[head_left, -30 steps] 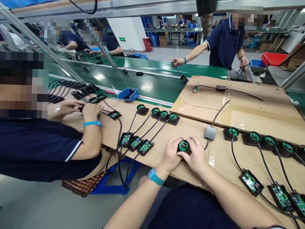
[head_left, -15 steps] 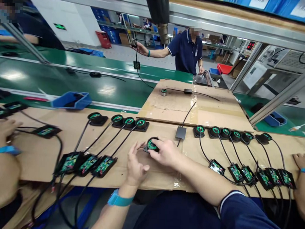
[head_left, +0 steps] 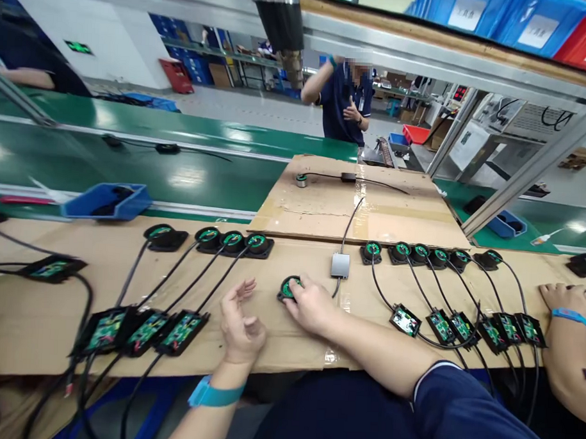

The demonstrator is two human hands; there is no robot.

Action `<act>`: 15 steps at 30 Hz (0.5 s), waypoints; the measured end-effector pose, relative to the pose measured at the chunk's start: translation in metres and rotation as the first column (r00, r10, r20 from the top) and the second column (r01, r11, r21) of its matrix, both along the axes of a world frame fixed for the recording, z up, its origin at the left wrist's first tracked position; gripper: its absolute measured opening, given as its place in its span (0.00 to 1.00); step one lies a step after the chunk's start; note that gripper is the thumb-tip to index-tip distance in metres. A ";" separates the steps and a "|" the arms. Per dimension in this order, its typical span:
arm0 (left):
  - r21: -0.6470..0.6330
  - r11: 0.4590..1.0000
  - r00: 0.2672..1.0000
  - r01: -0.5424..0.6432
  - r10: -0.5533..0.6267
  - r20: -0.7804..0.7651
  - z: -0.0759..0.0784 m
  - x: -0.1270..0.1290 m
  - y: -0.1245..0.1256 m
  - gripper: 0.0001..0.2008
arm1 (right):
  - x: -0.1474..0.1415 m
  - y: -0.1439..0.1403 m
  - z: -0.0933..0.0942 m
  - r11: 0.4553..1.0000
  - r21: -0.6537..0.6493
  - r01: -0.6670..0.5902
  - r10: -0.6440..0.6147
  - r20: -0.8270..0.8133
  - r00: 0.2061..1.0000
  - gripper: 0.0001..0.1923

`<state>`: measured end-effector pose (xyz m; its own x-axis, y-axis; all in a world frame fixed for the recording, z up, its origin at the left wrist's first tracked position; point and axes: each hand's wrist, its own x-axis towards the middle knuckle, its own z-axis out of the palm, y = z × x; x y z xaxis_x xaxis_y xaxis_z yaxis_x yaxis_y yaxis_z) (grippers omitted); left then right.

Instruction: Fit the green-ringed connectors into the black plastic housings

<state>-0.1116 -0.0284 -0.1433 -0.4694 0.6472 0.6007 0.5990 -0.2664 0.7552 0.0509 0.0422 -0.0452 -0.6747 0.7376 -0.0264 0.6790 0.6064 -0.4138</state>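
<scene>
On the cardboard-covered bench, my right hand [head_left: 314, 303] has its fingers closed on a round black housing [head_left: 284, 296] with a green ring-shaped circuit board inside. The fingertips cover part of that board. From near this hand a black cable runs to a small grey box [head_left: 340, 266] just beyond it. My left hand [head_left: 244, 326] is held to the left of the housing, apart from it, fingers loosely curved and spread, with nothing in them.
Left and right stand rows of similar housings [head_left: 257, 244], wired to open black boxes with circuit boards [head_left: 182, 331]. A raised cardboard sheet [head_left: 317, 207] bears another cabled unit. A power screwdriver [head_left: 280, 27] hangs overhead. A neighbour's hand [head_left: 566, 299] rests at right; another person stands opposite.
My left hand has drawn away from the housing to the left. My right hand stays on the housing. The person opposite has let go of a cabled unit and raised an arm.
</scene>
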 end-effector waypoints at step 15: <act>-0.344 0.932 0.889 0.114 -0.250 -0.384 0.024 0.025 0.007 0.24 | 0.098 0.101 0.006 0.940 0.179 -0.292 0.182 0.460 0.869 0.32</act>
